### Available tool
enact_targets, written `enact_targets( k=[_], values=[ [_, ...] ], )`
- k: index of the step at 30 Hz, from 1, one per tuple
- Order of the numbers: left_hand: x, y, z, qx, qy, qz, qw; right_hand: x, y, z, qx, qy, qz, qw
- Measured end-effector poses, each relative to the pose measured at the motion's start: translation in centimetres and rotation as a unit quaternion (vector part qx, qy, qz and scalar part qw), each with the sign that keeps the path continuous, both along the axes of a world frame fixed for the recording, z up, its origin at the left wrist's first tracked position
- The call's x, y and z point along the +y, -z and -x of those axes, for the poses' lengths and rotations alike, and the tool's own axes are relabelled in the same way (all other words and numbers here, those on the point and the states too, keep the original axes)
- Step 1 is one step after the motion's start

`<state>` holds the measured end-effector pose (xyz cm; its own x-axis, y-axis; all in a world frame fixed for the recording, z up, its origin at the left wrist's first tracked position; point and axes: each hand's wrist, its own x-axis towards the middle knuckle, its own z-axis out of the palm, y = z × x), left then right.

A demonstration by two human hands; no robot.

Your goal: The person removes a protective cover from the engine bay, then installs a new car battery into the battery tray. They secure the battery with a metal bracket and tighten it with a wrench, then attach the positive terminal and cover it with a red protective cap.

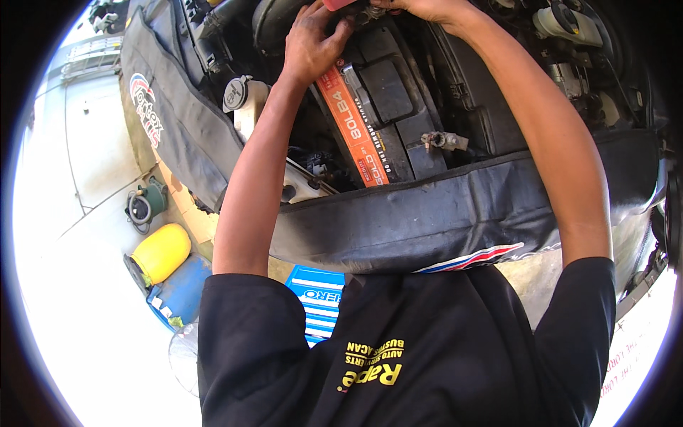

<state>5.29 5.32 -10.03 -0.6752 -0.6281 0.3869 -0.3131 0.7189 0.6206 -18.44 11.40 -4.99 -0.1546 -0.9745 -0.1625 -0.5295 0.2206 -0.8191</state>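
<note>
In the head view, a car battery (384, 107) with a black top and an orange side band is seen seated in the engine bay, behind a dark fender cover (441, 213) draped over the car's front edge. The left hand (313, 44) is laid on the battery's far left corner, its fingers curled down against the case; whether anything is gripped beneath them cannot be told. The right hand (427, 8) is placed at the battery's far edge, near a red terminal cap (340, 4), and is cut off by the frame, so its grasp cannot be judged. A white reservoir cap (238, 94) is seen left of the battery. A yellow canister (162, 252) and a blue container (183, 290) are set on the floor below.
</note>
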Motion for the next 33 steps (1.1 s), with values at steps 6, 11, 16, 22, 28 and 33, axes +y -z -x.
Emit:
enact_targets(
  k=[6,11,16,22,28,33],
  values=[
    [1.0,-1.3,0.7,-0.079,-0.110,-0.173,0.976,-0.5,2.1,1.4,-0.005,-0.053,0.033,0.998],
    [-0.9,-3.7,1.0,-0.189,-0.141,-0.428,0.872,-0.9,2.1,0.9,-0.010,-0.005,0.002,1.000],
    [-0.5,-3.7,1.5,-0.148,-0.132,-0.372,0.907,-0.9,2.1,0.2,-0.020,0.000,-0.015,1.000],
    [-3.1,-0.5,0.7,-0.165,-0.093,-0.345,0.919,-0.9,1.3,0.3,0.035,-0.025,0.003,0.999],
    [-1.8,-2.6,2.6,-0.193,-0.175,-0.398,0.880,-0.7,1.9,1.3,0.032,-0.072,0.032,0.996],
    [-2.8,-0.8,1.6,-0.193,-0.153,-0.349,0.904,-1.1,2.0,1.9,-0.015,-0.126,0.040,0.991]
  ],
)
